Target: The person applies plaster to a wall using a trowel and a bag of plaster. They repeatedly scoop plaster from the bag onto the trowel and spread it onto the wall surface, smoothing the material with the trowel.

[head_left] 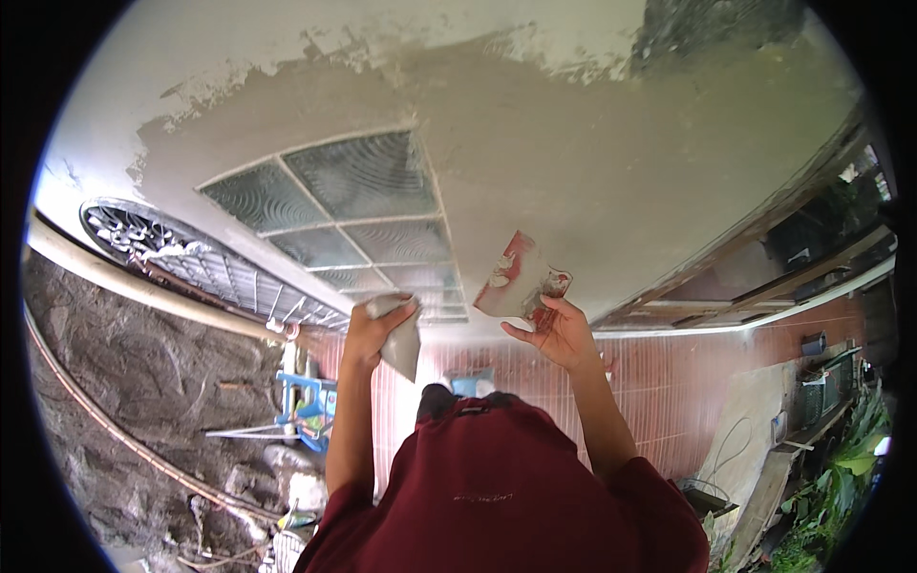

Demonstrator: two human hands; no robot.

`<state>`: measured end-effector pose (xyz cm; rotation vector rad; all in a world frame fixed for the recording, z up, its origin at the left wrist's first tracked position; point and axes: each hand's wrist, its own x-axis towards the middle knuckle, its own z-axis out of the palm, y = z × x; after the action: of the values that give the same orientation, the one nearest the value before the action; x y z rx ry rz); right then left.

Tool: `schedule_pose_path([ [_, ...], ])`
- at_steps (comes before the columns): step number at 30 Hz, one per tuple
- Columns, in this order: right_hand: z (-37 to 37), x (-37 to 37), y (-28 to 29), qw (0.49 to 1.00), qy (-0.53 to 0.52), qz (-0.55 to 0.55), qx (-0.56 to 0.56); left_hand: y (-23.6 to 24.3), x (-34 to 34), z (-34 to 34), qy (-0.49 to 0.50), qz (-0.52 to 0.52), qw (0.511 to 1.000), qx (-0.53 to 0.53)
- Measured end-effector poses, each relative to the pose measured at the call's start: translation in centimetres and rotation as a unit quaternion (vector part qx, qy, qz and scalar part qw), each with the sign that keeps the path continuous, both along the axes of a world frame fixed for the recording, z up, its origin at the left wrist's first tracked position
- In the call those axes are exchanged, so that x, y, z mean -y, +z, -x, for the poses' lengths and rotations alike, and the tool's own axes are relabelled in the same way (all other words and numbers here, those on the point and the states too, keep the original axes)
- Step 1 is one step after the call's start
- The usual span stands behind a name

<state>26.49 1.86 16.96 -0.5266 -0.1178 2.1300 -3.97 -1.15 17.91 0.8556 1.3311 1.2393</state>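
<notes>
My left hand [373,329] is closed on a grey, roughly triangular tool [403,349] coated in putty, held just below a glass-block panel [363,196] set in the plastered wall [564,162]. My right hand [552,334] grips a flat red scraper [506,277] smeared with grey putty, its thumb and fingers on the handle. The scraper is against or very near the wall, right of the panel; contact is unclear. Grey plaster with ragged edges covers much of the paler wall.
A grilled window [191,263] and pale pipe [67,248] run along the left, above rough dirt [134,382]. A blue plastic chair [310,411] stands below. A wooden-framed window [735,267] is at right, with red tiled floor [650,392], boards [755,449] and plants [841,477].
</notes>
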Motion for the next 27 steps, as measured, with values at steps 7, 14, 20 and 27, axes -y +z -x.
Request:
schedule_pose_path([
  [7,-1.6,-4.0,8.1,0.864,-0.137,-0.400,0.272,-1.7,1.8,1.1,0.059,0.037,0.995,0.071],
  [14,-1.9,-9.9,16.0,-0.080,-0.262,-0.764,0.584,-2.1,1.6,1.6,0.028,0.026,0.981,0.192],
  [20,-1.4,-14.6,18.6,-0.238,-0.219,-0.775,0.543,-3.2,1.1,1.3,0.015,0.031,0.964,0.263],
  [27,-6.1,-13.9,17.2,-0.279,-0.115,-0.721,0.623,-5.4,0.0,1.4,0.022,0.058,0.959,0.277],
])
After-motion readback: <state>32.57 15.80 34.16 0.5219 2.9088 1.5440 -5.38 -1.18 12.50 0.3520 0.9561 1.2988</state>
